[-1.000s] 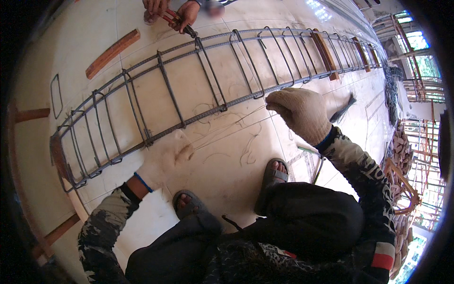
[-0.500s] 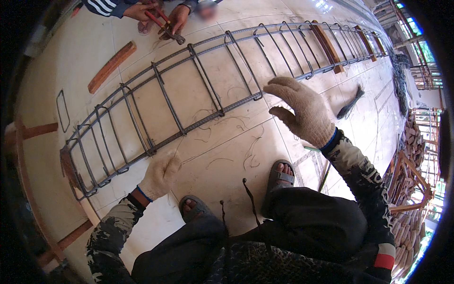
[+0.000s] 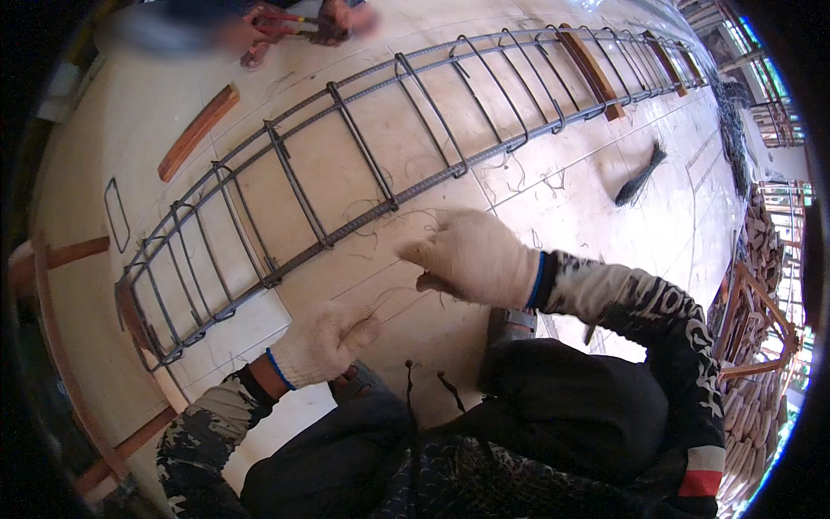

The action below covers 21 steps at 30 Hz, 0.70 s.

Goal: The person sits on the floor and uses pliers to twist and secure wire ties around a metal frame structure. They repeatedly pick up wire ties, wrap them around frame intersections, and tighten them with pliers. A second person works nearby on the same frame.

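Observation:
My left hand (image 3: 327, 346), in a pale knitted work glove, is low over the floor by my left foot, its fingers pinched together. To its upper right is my gloved right hand (image 3: 475, 258), a little blurred, with fingers bent and drawn together. Anything thin in either pinch cannot be told from the wire scraps behind. Beyond both hands lies a long steel rebar cage (image 3: 380, 208) with many cross stirrups; neither hand touches it. A bundle of dark tie wire (image 3: 641, 177) lies on the tiles right of the cage's near side.
At the far side, another person's hands (image 3: 333, 19) hold a red-handled tool (image 3: 290, 26). Wooden blocks (image 3: 590, 71) sit under the cage; a loose wood piece (image 3: 199, 131) and a single stirrup (image 3: 116, 214) lie beyond it. Wooden framing (image 3: 56, 346) stands left.
My right hand has come down and left, away from the cage, its spread fingers closing. My left hand has shifted right and slightly down. The other person's hands and tool have moved up.

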Motion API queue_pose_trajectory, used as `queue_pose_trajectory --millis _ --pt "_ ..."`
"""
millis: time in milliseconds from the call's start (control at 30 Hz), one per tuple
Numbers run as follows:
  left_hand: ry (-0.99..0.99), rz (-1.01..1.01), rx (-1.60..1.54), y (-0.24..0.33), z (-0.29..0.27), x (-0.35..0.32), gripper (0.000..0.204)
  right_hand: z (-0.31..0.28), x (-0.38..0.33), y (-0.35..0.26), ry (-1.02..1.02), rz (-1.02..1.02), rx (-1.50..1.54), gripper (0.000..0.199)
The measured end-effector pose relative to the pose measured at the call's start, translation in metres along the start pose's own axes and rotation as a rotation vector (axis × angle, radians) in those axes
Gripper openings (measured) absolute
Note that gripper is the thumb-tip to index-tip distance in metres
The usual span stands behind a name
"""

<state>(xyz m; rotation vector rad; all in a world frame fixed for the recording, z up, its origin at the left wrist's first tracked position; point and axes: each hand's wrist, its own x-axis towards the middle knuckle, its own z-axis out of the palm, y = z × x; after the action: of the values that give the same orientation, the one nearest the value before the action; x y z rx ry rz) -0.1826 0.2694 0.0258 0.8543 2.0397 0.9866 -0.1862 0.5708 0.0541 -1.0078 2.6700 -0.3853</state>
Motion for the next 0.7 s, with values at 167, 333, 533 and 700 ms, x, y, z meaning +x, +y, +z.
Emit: queue_pose_trajectory --millis 167,333,533,700 --pt "-0.043 0.013 0.052 -0.027 -0.015 -0.012 0.033 -0.004 -0.042 0.022 -0.007 -0.162 0.661 0.017" --pt "0.085 -0.023 -0.062 -0.046 0.0 -0.011 0.035 -0.004 -0.054 0.021 0.191 0.105 1.032 0.017" --pt "0.077 -0.101 -0.174 -0.045 -0.011 0.067 0.041 -0.023 -0.058 0.028 0.546 0.504 1.398 0.025" --pt "-0.01 -0.031 -0.28 -0.048 -0.023 0.084 0.045 -0.048 -0.077 0.051 0.522 0.629 1.109 0.038"
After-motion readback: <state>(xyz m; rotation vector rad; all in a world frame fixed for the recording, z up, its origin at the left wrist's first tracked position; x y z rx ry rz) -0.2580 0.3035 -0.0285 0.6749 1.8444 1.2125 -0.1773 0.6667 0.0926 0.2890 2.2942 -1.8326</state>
